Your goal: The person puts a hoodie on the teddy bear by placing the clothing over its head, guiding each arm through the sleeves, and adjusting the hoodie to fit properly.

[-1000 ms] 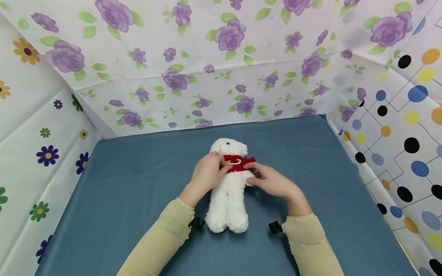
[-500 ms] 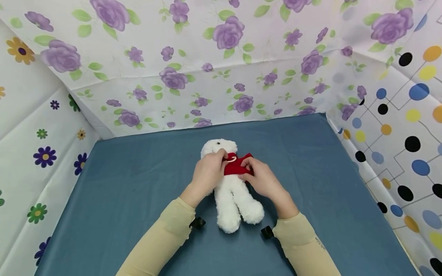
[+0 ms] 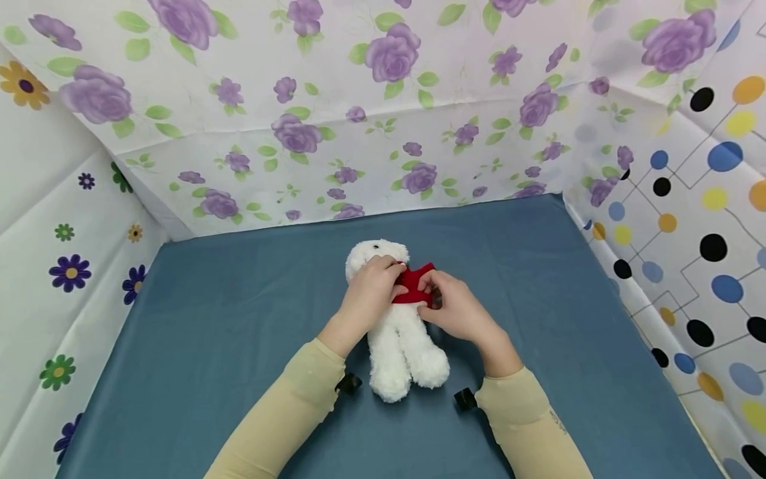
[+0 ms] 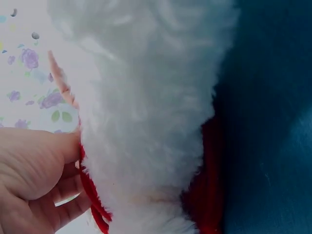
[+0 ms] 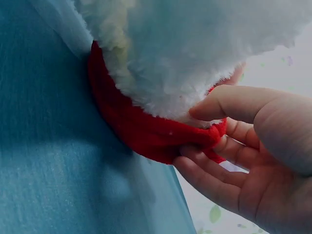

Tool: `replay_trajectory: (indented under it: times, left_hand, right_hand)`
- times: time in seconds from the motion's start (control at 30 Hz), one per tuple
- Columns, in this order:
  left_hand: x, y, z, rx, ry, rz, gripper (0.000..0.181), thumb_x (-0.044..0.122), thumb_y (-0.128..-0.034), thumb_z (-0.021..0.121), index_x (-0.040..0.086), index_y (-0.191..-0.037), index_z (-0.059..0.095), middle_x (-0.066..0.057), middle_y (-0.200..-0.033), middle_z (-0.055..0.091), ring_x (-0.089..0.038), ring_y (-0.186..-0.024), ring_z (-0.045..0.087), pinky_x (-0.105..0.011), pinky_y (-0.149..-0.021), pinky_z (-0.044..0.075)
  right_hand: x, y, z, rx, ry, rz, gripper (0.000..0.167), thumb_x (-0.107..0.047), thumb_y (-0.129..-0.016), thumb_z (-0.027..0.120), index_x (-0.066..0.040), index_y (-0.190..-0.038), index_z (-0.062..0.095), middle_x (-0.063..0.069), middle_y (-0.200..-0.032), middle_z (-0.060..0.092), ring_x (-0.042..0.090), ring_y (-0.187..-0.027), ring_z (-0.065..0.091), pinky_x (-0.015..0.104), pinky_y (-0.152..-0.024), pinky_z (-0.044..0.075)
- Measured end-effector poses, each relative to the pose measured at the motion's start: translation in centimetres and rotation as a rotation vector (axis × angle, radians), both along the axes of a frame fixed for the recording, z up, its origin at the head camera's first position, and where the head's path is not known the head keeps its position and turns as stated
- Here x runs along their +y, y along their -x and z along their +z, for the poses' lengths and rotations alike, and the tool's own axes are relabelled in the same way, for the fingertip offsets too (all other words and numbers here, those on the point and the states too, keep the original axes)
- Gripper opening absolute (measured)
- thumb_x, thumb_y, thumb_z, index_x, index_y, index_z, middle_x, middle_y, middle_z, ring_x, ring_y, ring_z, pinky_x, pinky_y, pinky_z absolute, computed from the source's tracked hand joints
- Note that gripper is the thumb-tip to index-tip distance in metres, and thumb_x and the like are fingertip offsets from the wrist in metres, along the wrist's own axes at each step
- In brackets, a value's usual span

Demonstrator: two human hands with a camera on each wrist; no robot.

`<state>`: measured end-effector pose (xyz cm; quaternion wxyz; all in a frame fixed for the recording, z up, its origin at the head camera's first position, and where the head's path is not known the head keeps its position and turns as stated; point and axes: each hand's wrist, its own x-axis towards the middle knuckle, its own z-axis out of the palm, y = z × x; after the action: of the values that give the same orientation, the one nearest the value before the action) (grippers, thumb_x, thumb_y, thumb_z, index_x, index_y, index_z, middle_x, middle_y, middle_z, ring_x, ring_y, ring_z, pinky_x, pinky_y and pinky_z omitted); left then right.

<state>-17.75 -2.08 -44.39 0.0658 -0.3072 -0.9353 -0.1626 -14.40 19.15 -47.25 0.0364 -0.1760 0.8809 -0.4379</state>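
Observation:
A white plush animal (image 3: 391,352) in a small red garment (image 3: 413,286) lies on its back, head toward the far side and legs toward me. My left hand (image 3: 371,289) is bent over the left side of the chest, its fingers and thumb pinching the garment and hiding part of the toy's head. At the garment's right side, my right hand (image 3: 457,309) holds the red edge. The right wrist view shows the thumb on the fur side and fingers (image 5: 209,175) under the red cloth (image 5: 156,136). In the left wrist view, red cloth runs along both sides of the fur (image 4: 141,112).
A blue cloth (image 3: 239,319) covers the table. Behind it hangs a white sheet with purple roses (image 3: 299,133). A flowered sheet (image 3: 72,273) stands at the left, a dotted one (image 3: 712,246) at the right.
The toy's legs swung to the right and its head shifted left. My right hand moved from the toy's arm onto the garment's edge. My left hand slid slightly right, covering the white curved mark.

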Motion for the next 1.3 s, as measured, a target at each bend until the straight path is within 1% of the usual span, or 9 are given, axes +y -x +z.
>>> replay_trajectory:
  times: [0.17,0.3,0.37,0.47,0.6,0.7,0.83,1.07,1.3]
  left_hand:
    - [0.1,-0.2,0.2,0.048,0.084,-0.015,0.047,0.027,-0.0962,0.083,0.000,-0.133,0.072,-0.013,-0.123,0.068,-0.028,-0.107,0.064,-0.036,-0.092,0.058]
    - [0.2,-0.4,0.2,0.081,0.147,-0.038,0.043,0.028,-0.0978,0.081,0.001,-0.131,0.074,-0.014,-0.120,0.068,-0.028,-0.103,0.064,-0.036,-0.088,0.059]
    - [0.2,-0.4,0.3,0.072,0.170,-0.041,0.040,0.029,-0.0986,0.080,0.002,-0.128,0.075,-0.013,-0.119,0.068,-0.028,-0.102,0.063,-0.037,-0.087,0.059]
    - [-0.1,-0.2,0.4,0.019,0.174,-0.039,0.037,0.028,-0.0995,0.079,0.005,-0.128,0.076,-0.012,-0.120,0.068,-0.028,-0.103,0.062,-0.038,-0.090,0.058]
    - [-0.4,0.3,0.7,-0.088,0.132,-0.041,0.037,0.025,-0.0996,0.079,0.005,-0.130,0.076,-0.012,-0.120,0.067,-0.028,-0.106,0.060,-0.038,-0.092,0.056]
    - [-0.6,0.6,0.8,-0.160,0.099,-0.047,0.038,0.023,-0.0988,0.080,0.005,-0.131,0.076,-0.011,-0.121,0.067,-0.028,-0.107,0.060,-0.037,-0.092,0.055]
    - [-0.7,0.9,0.9,-0.233,0.049,-0.043,0.037,0.020,-0.0981,0.082,0.004,-0.131,0.076,-0.011,-0.122,0.067,-0.028,-0.110,0.059,-0.037,-0.093,0.055]
    - [-0.8,1.0,1.1,-0.283,0.055,-0.015,0.033,0.020,-0.0975,0.082,0.008,-0.128,0.078,-0.009,-0.123,0.066,-0.027,-0.114,0.059,-0.038,-0.096,0.055]
    - [-0.5,1.0,1.2,-0.317,0.041,-0.020,0.030,0.021,-0.0968,0.083,0.007,-0.123,0.079,-0.009,-0.124,0.066,-0.028,-0.116,0.059,-0.039,-0.097,0.056]
  right_hand:
    - [0.0,0.0,0.0,0.046,-0.006,0.003,0.028,-0.007,-0.088,0.086,-0.015,-0.104,0.064,0.002,-0.105,0.061,0.018,-0.090,0.061,0.038,-0.079,0.057]
    - [-0.1,0.0,-0.1,0.089,-0.036,0.001,0.028,-0.007,-0.087,0.087,-0.016,-0.100,0.064,0.001,-0.101,0.061,0.017,-0.088,0.060,0.037,-0.076,0.056]
    - [-0.3,0.0,-0.2,0.105,-0.056,0.012,0.027,-0.006,-0.089,0.085,-0.015,-0.101,0.062,0.001,-0.100,0.059,0.018,-0.087,0.059,0.036,-0.075,0.055]
    - [-0.6,0.1,-0.3,0.122,-0.096,0.032,0.025,-0.004,-0.094,0.081,-0.015,-0.103,0.060,0.002,-0.100,0.057,0.019,-0.086,0.056,0.037,-0.074,0.052]
    - [-1.2,0.0,-0.4,0.163,-0.190,0.039,0.022,-0.004,-0.098,0.077,-0.014,-0.107,0.059,0.003,-0.102,0.056,0.020,-0.088,0.056,0.036,-0.077,0.051]
    - [-1.6,-0.3,-0.2,0.206,-0.261,0.025,0.023,-0.006,-0.097,0.079,-0.014,-0.107,0.061,0.002,-0.103,0.056,0.019,-0.088,0.056,0.035,-0.078,0.051]
    - [-2.3,-0.5,0.2,0.287,-0.340,0.015,0.025,-0.007,-0.094,0.084,-0.014,-0.100,0.060,0.002,-0.096,0.054,0.019,-0.081,0.054,0.034,-0.072,0.050]
    - [-3.4,0.1,0.0,0.477,-0.523,0.027,0.018,-0.007,-0.094,0.083,-0.011,-0.103,0.067,0.008,-0.092,0.064,0.023,-0.073,0.064,0.038,-0.063,0.059]
    - [-3.7,0.2,-0.3,0.534,-0.633,-0.062,0.016,-0.008,-0.093,0.082,-0.011,-0.099,0.068,0.007,-0.077,0.061,0.023,-0.058,0.060,0.040,-0.049,0.055]
